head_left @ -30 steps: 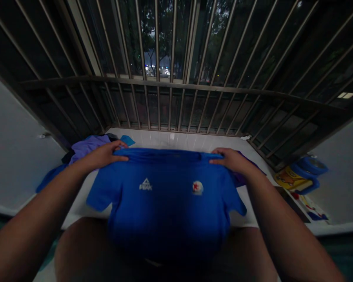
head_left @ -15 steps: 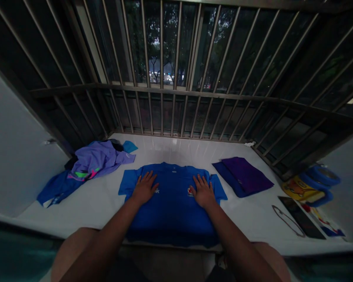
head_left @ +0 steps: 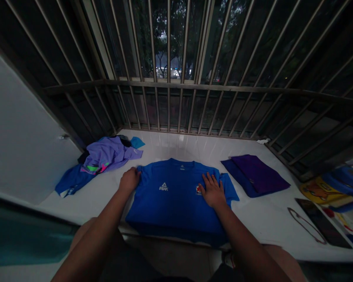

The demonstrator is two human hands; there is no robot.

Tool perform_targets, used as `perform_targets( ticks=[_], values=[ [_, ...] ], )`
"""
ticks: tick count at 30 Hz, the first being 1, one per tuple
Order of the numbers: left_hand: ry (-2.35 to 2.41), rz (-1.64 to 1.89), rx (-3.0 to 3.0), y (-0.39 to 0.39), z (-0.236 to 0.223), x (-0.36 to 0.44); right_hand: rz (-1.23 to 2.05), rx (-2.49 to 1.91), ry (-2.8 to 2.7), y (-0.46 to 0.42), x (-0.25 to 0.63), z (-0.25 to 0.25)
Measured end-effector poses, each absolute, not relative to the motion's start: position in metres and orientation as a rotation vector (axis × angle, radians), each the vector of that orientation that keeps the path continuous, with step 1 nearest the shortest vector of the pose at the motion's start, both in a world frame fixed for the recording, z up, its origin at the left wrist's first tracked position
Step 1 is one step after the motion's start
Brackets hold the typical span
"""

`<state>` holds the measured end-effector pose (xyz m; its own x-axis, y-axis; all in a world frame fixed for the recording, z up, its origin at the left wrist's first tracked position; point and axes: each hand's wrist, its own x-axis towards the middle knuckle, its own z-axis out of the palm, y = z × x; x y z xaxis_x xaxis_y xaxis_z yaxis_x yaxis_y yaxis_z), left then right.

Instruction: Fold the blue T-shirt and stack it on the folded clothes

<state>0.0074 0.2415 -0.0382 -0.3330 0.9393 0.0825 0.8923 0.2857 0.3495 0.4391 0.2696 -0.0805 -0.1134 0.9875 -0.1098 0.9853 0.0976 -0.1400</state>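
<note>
A blue T-shirt [head_left: 179, 203] lies spread on the white ledge, collar towards the window, with a white logo and a small red-and-white badge on its chest. At its left shoulder edge, my left hand [head_left: 130, 179] has its fingers curled on the sleeve, most of which is hidden. My right hand [head_left: 213, 190] rests flat on the other side of the chest, beside the badge, fingers spread. The shirt's lower hem hangs over the front edge of the ledge.
A heap of purple and blue clothes [head_left: 106, 154] lies at the left. Folded purple and blue garments [head_left: 257, 174] are on the right. Farther right are a dark tablet-like slab [head_left: 323, 223], a looped cord [head_left: 306, 225] and a yellow-and-blue container [head_left: 323, 190]. Metal bars [head_left: 176, 84] cover the window behind.
My left hand has moved left from lying flat on the chest to the sleeve, its fingers now curled. The logo is uncovered. My right hand stays flat on the shirt. The view has shifted slightly.
</note>
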Motion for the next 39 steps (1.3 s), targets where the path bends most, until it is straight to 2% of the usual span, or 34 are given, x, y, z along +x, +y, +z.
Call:
perform_targets(
  ticks=[4, 7, 11, 15, 23, 27, 32, 39],
  values=[
    [2.012, 0.717, 2.157, 0.219, -0.037, 0.051, 0.269, -2.069, -2.327, 0.269, 0.440, -0.081],
    [1.735, 0.734, 2.400, 0.189, -0.052, 0.056, 0.275, -2.066, -2.329, 0.269, 0.441, -0.083],
    [1.886, 0.702, 2.140, 0.168, -0.076, 0.020, 0.261, -2.069, -2.326, 0.271, 0.443, -0.086],
    [1.701, 0.710, 2.038, 0.163, -0.082, -0.012, 0.254, -2.080, -2.337, 0.272, 0.442, -0.085],
    [1.705, 0.917, 1.913, 0.159, -0.088, -0.015, 0.228, -2.108, -2.322, 0.277, 0.435, -0.070],
    [1.607, 0.932, 1.942, 0.161, -0.091, -0.015, 0.144, -1.942, -2.286, 0.284, 0.388, -0.047],
    [1.586, 0.953, 1.941, 0.162, -0.091, -0.015, 0.263, -1.655, -2.452, 0.303, 0.277, -0.036],
    [1.604, 1.003, 1.917, 0.164, -0.094, -0.014, 0.365, -1.715, -2.420, 0.350, 0.175, -0.042]
  ],
)
